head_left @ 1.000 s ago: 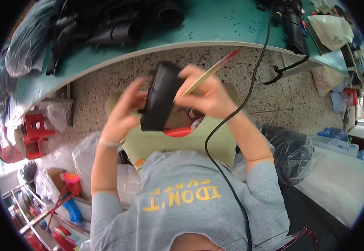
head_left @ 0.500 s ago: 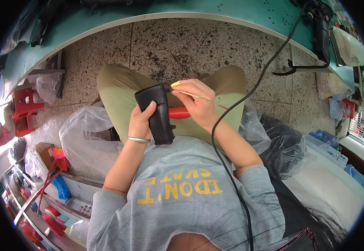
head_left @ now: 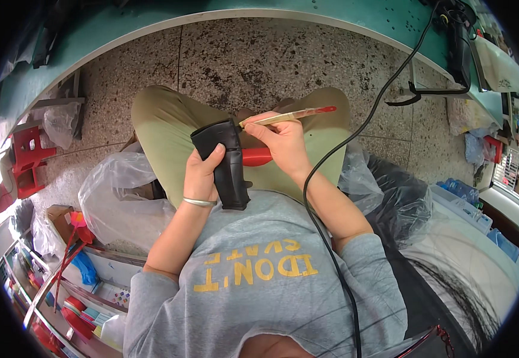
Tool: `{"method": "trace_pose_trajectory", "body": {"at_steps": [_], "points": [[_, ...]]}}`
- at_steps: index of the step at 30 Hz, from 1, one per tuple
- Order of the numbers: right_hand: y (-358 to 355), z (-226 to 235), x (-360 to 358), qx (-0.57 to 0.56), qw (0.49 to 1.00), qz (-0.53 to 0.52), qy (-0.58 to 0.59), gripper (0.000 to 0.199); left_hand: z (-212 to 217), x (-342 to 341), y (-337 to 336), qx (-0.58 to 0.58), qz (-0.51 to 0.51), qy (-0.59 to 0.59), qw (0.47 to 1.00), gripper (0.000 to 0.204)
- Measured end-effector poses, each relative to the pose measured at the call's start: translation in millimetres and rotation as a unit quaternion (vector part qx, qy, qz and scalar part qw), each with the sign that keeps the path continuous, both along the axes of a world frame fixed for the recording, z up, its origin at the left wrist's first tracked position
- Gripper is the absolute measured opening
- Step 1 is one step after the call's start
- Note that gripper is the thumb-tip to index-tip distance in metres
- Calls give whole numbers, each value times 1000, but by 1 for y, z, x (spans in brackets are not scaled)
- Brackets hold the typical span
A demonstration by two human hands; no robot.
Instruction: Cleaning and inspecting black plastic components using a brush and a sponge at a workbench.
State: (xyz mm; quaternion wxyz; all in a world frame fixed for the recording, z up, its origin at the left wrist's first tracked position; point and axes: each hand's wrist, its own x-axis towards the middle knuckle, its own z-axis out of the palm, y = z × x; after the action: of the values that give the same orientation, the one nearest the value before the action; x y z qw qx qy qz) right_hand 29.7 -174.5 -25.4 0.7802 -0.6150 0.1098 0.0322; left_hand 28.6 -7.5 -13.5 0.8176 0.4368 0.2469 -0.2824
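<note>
My left hand (head_left: 203, 175) is closed round a black, leather-like, tube-shaped piece (head_left: 231, 179), its thumb pressed on the front face. The piece stands slightly tilted over my lap, its wider, open-looking end away from me. A small dark tab sticks out low on its right side. My right hand (head_left: 283, 142) pinches a slim pale brush (head_left: 298, 114) with a red handle end pointing right. The brush's working tip meets the piece's upper right edge; fingers partly hide that tip.
A green workbench (head_left: 212, 6) curves across the far side. A black cable (head_left: 370, 122) runs from a dark machine part (head_left: 458, 48) down past my right arm. Red stools (head_left: 29, 158) stand at left, and clear plastic bags (head_left: 119, 185) flank my legs. Something red (head_left: 256, 157) lies between my thighs.
The brush has swung in my right hand: its handle pointed down to the right before and now points slightly upward to the right. My left hand still holds the black piece.
</note>
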Motion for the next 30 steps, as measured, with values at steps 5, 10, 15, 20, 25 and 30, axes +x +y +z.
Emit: {"method": "trace_pose_trajectory", "body": {"at_steps": [5, 10, 15, 20, 25, 30], "points": [[-2, 0, 1, 11, 1000, 6, 5, 14, 3, 1, -4, 10, 4, 4, 1000, 20], [5, 5, 0, 27, 999, 6, 27, 9, 3, -4, -8, 27, -2, -17, 999, 20], [-21, -39, 23, -473, 818, -97, -313, 5, -7, 5, -3, 61, -10, -44, 997, 23], [-34, -5, 25, -452, 814, -129, -342, 9, 2, 6, 2, 76, -25, -23, 997, 27], [-29, 18, 12, -344, 891, 53, -293, 9, 6, 16, 1, 530, -322, -375, 689, 24], [-22, 12, 13, -299, 905, 178, -245, 5, 18, 15, -7, 569, -345, -488, 565, 23]]}}
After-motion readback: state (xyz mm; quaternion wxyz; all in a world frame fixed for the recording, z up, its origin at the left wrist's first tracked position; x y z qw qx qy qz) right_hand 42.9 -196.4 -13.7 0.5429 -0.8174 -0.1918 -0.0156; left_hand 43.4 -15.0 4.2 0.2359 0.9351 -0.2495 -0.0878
